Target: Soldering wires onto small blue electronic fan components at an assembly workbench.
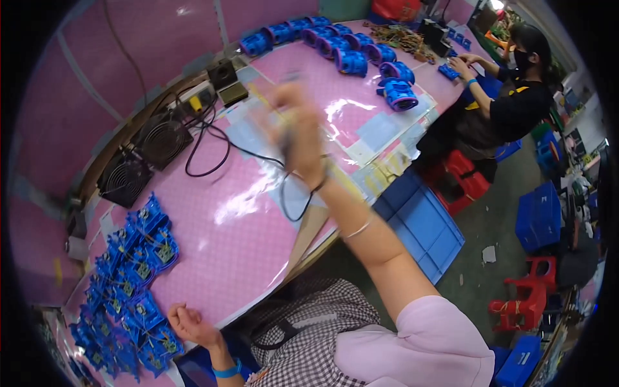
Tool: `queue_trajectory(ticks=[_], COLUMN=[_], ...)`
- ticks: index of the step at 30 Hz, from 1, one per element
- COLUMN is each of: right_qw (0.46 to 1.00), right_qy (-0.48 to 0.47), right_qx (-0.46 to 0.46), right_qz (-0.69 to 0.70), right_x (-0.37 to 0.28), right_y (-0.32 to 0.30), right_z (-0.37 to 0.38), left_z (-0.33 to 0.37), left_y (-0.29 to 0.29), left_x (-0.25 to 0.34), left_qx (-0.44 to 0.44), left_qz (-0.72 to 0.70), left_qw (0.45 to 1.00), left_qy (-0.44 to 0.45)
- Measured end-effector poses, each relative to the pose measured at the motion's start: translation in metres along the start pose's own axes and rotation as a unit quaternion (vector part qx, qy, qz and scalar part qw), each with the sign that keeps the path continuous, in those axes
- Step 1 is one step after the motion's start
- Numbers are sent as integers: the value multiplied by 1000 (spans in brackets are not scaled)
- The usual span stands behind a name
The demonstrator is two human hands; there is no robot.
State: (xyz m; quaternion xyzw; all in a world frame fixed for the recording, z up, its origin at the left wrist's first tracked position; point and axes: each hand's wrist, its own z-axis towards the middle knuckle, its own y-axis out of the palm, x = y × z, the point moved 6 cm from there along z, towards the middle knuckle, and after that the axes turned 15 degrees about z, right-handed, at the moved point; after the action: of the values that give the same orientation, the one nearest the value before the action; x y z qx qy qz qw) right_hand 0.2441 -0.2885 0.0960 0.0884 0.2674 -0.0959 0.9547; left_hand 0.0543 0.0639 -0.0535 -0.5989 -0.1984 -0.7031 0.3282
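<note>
My right hand (pixel 302 145) is raised over the middle of the pink table and smeared by motion. Its fingers look wrapped round something dark, too blurred to name, and a black cord (pixel 253 155) runs up to it. My left hand (pixel 192 324) rests at the table's near edge with its fingers curled in and nothing visible in them. Just left of it lies a pile of blue plastic housings (pixel 132 277) with small green circuit boards and thin wires in them; the hand is close to this pile.
Two black fans (pixel 164 138) and a power strip (pixel 196 97) line the back wall. Round blue housings (pixel 351 61) stand in rows at the far end, near a wire heap (pixel 403 40). To the right, a co-worker (pixel 516 97) handles a blue part. A blue crate (pixel 422 222) is below the edge.
</note>
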Motion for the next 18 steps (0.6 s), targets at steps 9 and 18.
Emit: queue_trajectory(ticks=[9,18], right_qw=[905,954], right_qy=[59,129], right_qx=[110,65], right_qz=[-406,-262], right_x=[84,77], right_y=[-328,-259], right_z=[22,-20], left_z=[10,13], left_y=[12,1], left_x=[-9,15], left_qx=[-67,-87], left_qz=[-25,-103], left_qw=[997,985], left_qy=[-10,-109])
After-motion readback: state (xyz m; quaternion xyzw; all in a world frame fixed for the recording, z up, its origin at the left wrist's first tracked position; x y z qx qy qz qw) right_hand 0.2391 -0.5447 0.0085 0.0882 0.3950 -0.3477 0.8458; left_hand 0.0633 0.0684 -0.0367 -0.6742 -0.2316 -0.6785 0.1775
